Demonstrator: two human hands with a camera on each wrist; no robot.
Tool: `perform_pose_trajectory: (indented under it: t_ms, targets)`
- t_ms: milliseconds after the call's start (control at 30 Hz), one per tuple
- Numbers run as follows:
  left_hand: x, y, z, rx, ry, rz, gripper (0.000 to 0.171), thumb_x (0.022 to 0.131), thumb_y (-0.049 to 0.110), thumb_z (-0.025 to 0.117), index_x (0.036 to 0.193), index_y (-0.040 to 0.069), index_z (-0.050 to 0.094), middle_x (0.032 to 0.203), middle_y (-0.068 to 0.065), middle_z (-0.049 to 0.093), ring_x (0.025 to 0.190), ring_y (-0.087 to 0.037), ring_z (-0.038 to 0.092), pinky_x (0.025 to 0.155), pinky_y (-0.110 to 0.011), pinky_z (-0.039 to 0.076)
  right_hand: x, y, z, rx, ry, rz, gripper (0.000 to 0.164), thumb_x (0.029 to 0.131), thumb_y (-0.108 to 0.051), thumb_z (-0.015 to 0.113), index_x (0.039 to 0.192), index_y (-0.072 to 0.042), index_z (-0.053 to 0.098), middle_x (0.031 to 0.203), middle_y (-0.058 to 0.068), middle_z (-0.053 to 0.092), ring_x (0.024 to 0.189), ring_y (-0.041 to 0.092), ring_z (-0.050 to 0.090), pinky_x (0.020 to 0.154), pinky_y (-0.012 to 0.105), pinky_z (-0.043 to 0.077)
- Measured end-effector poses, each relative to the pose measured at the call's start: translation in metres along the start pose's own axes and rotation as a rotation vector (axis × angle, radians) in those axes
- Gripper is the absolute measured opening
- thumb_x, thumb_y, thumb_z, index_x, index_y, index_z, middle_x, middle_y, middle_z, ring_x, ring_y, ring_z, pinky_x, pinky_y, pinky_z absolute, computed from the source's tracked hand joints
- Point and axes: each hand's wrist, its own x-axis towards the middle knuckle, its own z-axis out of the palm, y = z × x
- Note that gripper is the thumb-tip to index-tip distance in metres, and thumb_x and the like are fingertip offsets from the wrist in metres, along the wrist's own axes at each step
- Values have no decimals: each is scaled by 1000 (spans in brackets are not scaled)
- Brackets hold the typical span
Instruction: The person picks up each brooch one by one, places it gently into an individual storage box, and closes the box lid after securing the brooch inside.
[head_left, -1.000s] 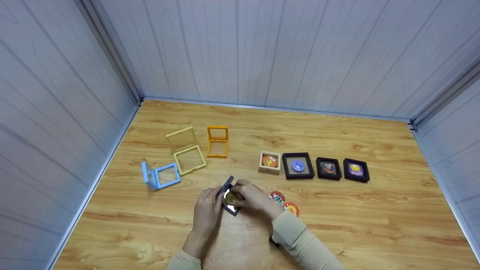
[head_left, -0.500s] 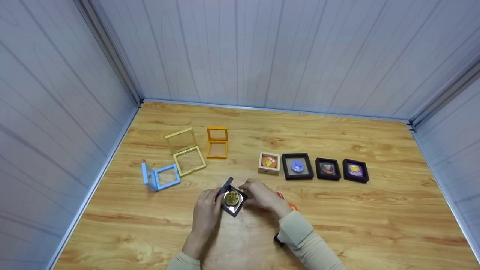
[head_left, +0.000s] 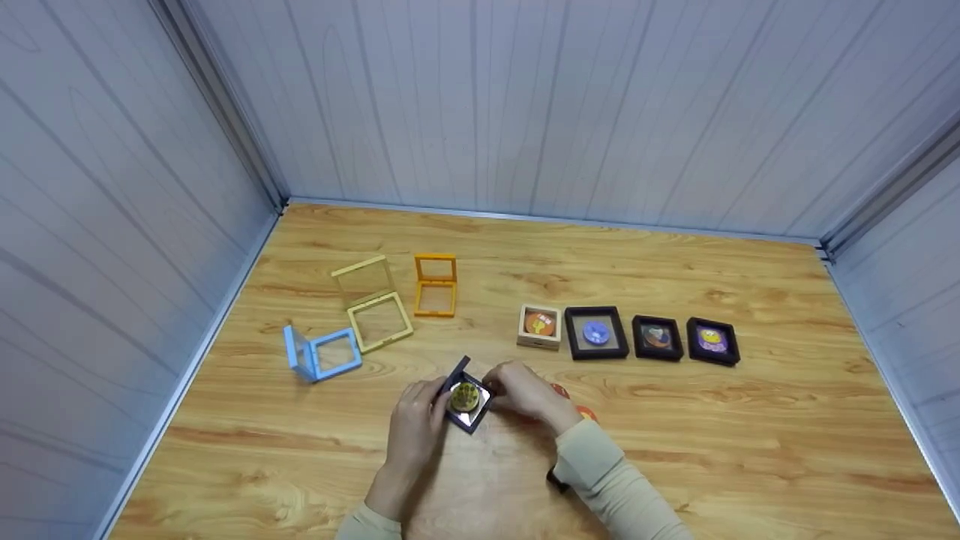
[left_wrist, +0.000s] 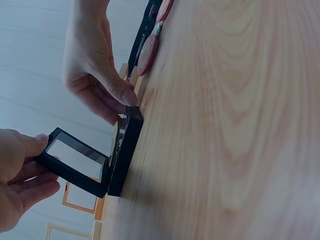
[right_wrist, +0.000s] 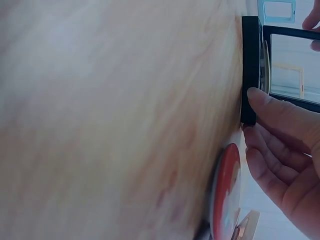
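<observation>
A small black display frame (head_left: 459,424) stands hinged open on the table in front of me. Its raised lid (left_wrist: 75,176) is pinched between the thumb and fingers of my left hand (head_left: 412,420). On the clear film of the base (left_wrist: 126,152) rests a round gold-coloured coin (head_left: 465,397) with dark markings. My right hand (head_left: 523,388) pinches the base's right corner, thumb (right_wrist: 262,99) on its side and fingers curled below. Partly hidden behind that hand lie red round discs (right_wrist: 227,187).
Open blue (head_left: 334,352), pale yellow (head_left: 409,330) and orange (head_left: 436,313) frames stand at the back left. To the right, a wooden-coloured frame (head_left: 538,344) and black frames (head_left: 596,354) hold round discs. A black object (head_left: 556,480) shows beside my right sleeve. Panel walls (head_left: 480,112) surround the table.
My right hand has let go of the coin, which now lies in the base, and has moved right to the frame's corner. The left hand keeps its hold on the lid.
</observation>
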Motion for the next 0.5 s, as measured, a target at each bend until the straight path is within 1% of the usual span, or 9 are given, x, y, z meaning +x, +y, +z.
perform_pose_trajectory:
  t_ms: [133, 233, 400, 500]
  targets:
    - [-1, 3, 1, -6, -20, -9, 19, 75, 1, 67, 94, -4, 64, 81, -7, 62, 77, -19, 57, 67, -32, 49, 0, 0, 0, -18, 7, 2, 9, 70, -3, 71, 78, -2, 66, 65, 1, 58, 58, 7, 47, 55, 21, 41]
    - [-3, 4, 2, -16, -37, -8, 21, 74, 2, 68, 94, -3, 65, 81, -6, 62, 76, -17, 56, 66, -30, 49, 0, 0, 0, -18, 1, 21, 9, 70, -4, 70, 79, -2, 67, 67, 1, 60, 59, 8, 49, 56, 21, 43]
    - [-7, 6, 6, -22, -54, 27, 24, 72, 4, 70, 95, -3, 65, 83, -6, 63, 77, -17, 56, 67, -30, 48, -1, -1, 0, -6, -11, 60, 11, 70, -6, 71, 80, -4, 67, 69, -1, 61, 60, 7, 51, 58, 21, 44]
    - [-9, 7, 8, -17, -67, 41, 25, 71, 5, 71, 94, -3, 65, 82, -6, 63, 77, -17, 56, 68, -31, 48, -1, -1, 0, -3, -8, 60, 11, 70, -6, 72, 80, -4, 67, 68, -1, 61, 60, 7, 50, 58, 21, 44]
